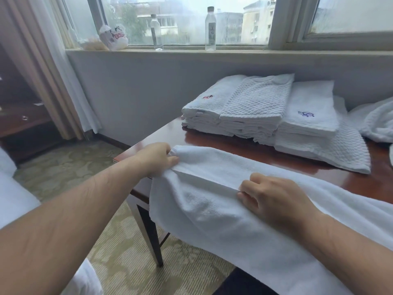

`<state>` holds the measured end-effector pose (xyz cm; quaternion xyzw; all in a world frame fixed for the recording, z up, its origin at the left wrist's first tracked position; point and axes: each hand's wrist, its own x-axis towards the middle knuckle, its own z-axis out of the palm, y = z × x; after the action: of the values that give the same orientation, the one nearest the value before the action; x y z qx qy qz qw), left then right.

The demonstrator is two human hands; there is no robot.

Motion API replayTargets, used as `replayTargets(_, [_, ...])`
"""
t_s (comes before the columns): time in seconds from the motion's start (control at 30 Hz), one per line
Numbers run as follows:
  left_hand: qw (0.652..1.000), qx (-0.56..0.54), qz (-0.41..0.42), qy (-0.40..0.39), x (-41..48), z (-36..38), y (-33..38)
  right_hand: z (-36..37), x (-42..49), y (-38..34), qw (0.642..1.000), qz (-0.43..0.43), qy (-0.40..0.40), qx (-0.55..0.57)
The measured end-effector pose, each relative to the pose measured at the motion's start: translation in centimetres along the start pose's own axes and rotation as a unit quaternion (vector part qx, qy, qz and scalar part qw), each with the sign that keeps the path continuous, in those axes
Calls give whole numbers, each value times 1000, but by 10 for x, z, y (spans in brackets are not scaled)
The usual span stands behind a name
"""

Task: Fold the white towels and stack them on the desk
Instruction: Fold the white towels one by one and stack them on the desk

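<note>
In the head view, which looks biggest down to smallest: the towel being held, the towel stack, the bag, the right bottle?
1. held towel, though it is nearest
2. towel stack
3. bag and right bottle: about alike, not ranked

Daylight fills the wide window (pixel 187 20), with a grey wall (pixel 131 92) below it, beige curtains (pixel 36 60) left of it and patterned carpet (pixel 63 167) lower-left.

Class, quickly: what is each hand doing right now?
Left hand: pinches the towel at its end.
Right hand: pinches the same towel's folded edge.
</note>
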<state>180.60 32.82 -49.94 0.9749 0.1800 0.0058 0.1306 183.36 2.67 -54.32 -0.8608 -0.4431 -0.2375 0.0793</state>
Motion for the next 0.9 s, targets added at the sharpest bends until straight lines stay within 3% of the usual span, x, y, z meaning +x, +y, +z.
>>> replayTargets(0.13, [997, 33, -38, 52, -5, 15, 5, -3, -1, -2, 1000, 16, -17, -5])
replayTargets(0.23, [990, 9, 67, 125, -17, 30, 28, -6, -2, -5, 995, 81, -55, 1])
replayTargets(0.4, [954, -111, 273, 51, -55, 61, 92, -25, -35, 2, 982, 179, -66, 14])
replayTargets(0.53, [926, -83, 368, 13, -82, 84, 140, -55, -93, 27, 962, 270, -49, -6])
replayTargets(0.63, [910, -49, 412, 20, -94, 102, 181, -80, -140, 52, 936, 351, -20, 5])
replayTargets(0.73, [900, -66, 430, 34, -100, 112, 229, -102, -176, 72, 901, 432, -42, -2])
replayTargets(0.9, [898, -30, 436, 52, -97, 125, 262, -116, -212, 96, 875, 481, -55, 12])
